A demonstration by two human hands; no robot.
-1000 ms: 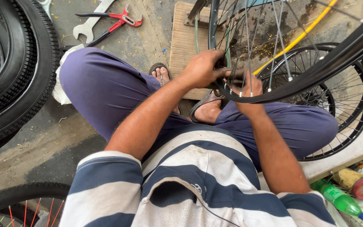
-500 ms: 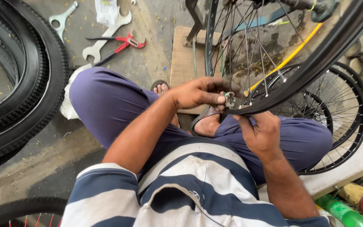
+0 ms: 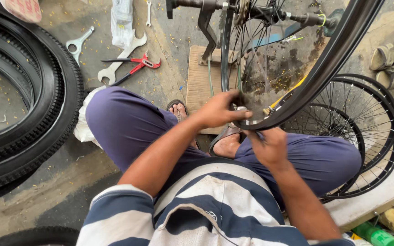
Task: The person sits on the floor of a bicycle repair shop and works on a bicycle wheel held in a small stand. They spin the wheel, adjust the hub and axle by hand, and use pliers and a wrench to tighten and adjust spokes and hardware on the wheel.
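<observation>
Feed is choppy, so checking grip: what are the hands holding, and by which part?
Both hands grip the black bicycle wheel at the lowest part of its rim: left hand on the near side, right hand underneath.

My left hand (image 3: 220,109) grips a glossy black metal rim (image 3: 324,68). Spokes (image 3: 251,59) thin bare metal, hub axle (image 3: 261,9) greasy, dull. Tyres (image 3: 46,91) matt rubber, coarse tread. Board (image 3: 201,77) raw pale wood. Concrete floor (image 3: 169,77) rough, stained. Spanner (image 3: 119,57) worn steel.
</observation>
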